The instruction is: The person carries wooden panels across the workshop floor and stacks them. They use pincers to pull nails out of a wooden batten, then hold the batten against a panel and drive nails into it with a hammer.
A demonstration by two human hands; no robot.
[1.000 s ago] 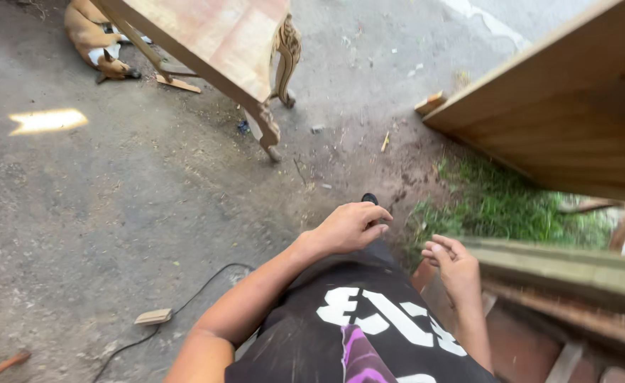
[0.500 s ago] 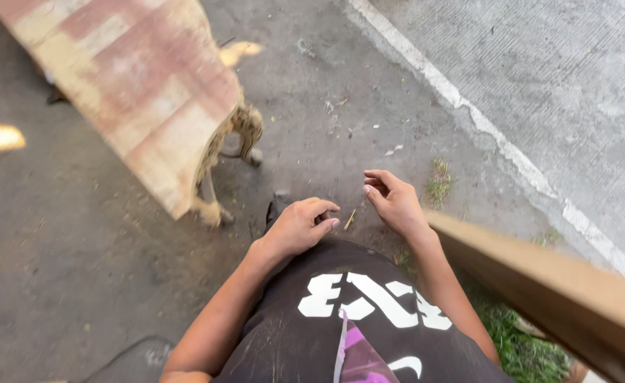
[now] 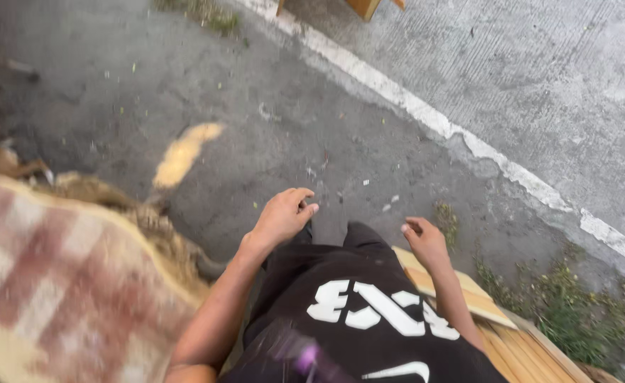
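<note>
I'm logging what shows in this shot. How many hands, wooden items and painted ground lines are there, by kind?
Bare hands: 2, the left hand and right hand, both empty.
Wooden items: 3, the blurred red-and-cream wooden panel, the light wooden plank stack and the yellowish wooden piece at the top edge.
White painted ground line: 1.
Total: 6.

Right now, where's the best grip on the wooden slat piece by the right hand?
Probably the near pale end board of the wooden slat piece, from above with the right hand beside it; that edge lies flat and exposed. The far end runs out of frame.
</note>
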